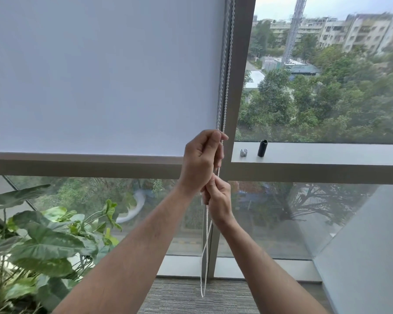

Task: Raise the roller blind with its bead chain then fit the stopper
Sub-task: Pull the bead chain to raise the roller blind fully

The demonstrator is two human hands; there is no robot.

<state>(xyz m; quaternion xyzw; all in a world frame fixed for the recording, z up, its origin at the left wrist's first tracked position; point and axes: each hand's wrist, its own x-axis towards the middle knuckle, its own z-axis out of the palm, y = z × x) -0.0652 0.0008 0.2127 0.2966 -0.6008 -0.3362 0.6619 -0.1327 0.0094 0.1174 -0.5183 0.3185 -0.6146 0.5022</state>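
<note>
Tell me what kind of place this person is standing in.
Probably an upper-floor office or similar commercial room: tall floor-to-ceiling window glazing looks down on treetops and apartment blocks, grey carpet tiles cover the floor, and a large potted plant stands by the roller blind.

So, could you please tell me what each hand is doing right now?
Left hand: grips the bead chain.
Right hand: pinches the chain lower down.

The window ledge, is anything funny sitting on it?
Yes: a little gray clip and a black tube stand loose on the ledge, apart from the chain that both hands grip. Nothing looks broken or spilled.
</note>
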